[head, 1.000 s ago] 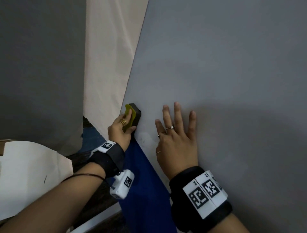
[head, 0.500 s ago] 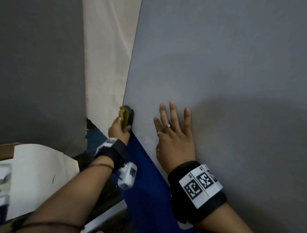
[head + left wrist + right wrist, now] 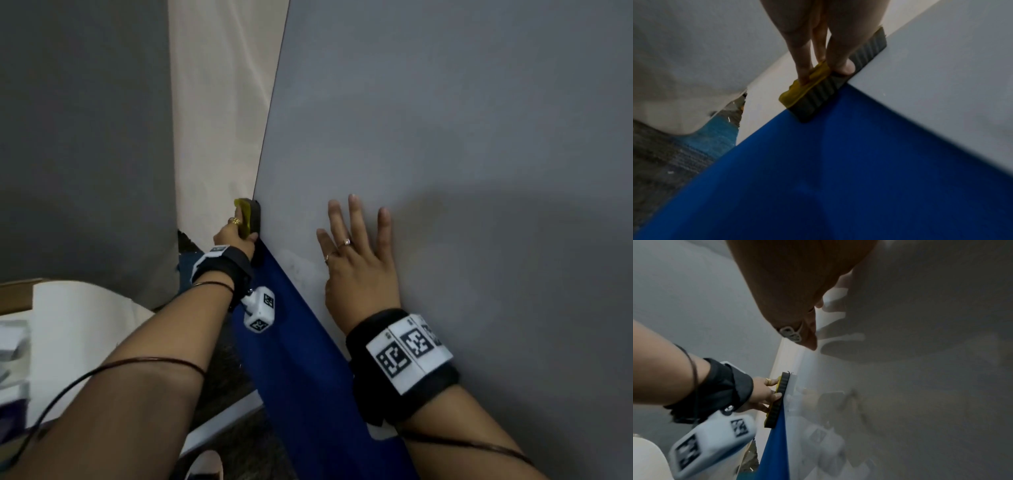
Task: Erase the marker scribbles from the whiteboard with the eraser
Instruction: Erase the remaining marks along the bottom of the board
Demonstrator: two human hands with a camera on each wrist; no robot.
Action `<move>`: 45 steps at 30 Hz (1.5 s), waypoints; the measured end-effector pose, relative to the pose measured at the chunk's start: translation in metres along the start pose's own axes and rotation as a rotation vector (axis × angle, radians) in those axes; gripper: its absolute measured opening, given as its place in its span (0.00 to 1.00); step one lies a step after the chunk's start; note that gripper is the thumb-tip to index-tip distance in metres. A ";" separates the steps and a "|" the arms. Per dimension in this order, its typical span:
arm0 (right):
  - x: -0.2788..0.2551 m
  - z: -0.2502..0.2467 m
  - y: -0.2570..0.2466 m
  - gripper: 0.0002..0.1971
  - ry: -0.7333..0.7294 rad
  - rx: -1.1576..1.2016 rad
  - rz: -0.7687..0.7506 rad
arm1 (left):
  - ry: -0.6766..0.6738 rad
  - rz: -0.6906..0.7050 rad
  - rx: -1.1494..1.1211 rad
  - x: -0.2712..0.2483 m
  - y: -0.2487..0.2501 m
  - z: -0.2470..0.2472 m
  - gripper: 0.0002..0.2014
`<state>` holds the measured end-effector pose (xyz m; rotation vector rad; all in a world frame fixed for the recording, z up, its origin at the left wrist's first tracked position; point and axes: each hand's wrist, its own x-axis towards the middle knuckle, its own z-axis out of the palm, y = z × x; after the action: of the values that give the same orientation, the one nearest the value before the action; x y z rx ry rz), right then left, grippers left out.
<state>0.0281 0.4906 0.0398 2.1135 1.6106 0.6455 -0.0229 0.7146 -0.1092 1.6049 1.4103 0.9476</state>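
The whiteboard (image 3: 445, 137) fills the right side, leaning, its face grey in dim light. My left hand (image 3: 241, 228) grips the eraser (image 3: 250, 217), yellow-backed with dark ribbed felt, pressed against the board's left edge near the lower corner. In the left wrist view fingers (image 3: 803, 61) and thumb pinch the eraser (image 3: 818, 95) on the whiteboard (image 3: 941, 73) rim. My right hand (image 3: 354, 222) lies flat and spread on the board. A faint smear (image 3: 298, 265) shows between the hands. In the right wrist view tiny dark marks (image 3: 789, 372) sit just above the eraser (image 3: 778, 400).
A blue sheet (image 3: 301, 359) lies below the board's lower edge. A grey panel (image 3: 85, 137) and a beige wall strip (image 3: 219, 102) stand to the left. A white curved sheet (image 3: 78, 325) and dark carpet (image 3: 663, 162) lie lower left.
My left hand has slid the eraser leftward from the board's face to its left edge. The right hand has stayed flat on the board.
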 end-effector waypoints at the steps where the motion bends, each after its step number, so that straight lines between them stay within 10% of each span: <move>1: 0.000 -0.002 -0.001 0.34 -0.008 0.005 0.001 | -0.013 0.011 -0.010 -0.009 -0.003 0.001 0.18; 13: -0.015 -0.022 0.013 0.26 -0.084 -0.025 -0.052 | -0.181 0.329 -0.299 -0.228 -0.007 0.026 0.24; 21: -0.030 -0.019 0.031 0.23 -0.041 0.040 -0.169 | -0.116 -0.046 -0.200 -0.139 0.007 0.012 0.25; 28: -0.049 -0.015 0.051 0.16 0.342 0.325 -0.095 | -0.155 0.170 -0.274 -0.236 0.009 0.026 0.29; 34: -0.089 -0.008 0.043 0.13 0.282 0.315 -0.038 | -0.365 0.041 -0.499 -0.288 0.023 0.028 0.20; 41: -0.123 -0.031 0.068 0.20 0.346 0.108 0.177 | -0.218 0.106 -0.339 -0.246 0.028 0.009 0.27; 45: -0.133 -0.040 0.084 0.23 0.139 -0.034 0.110 | -0.205 0.048 -0.348 -0.280 0.032 0.016 0.29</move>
<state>0.0397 0.3422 0.1049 2.1872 1.5503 0.8663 -0.0243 0.4325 -0.0972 1.4321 1.0083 0.9662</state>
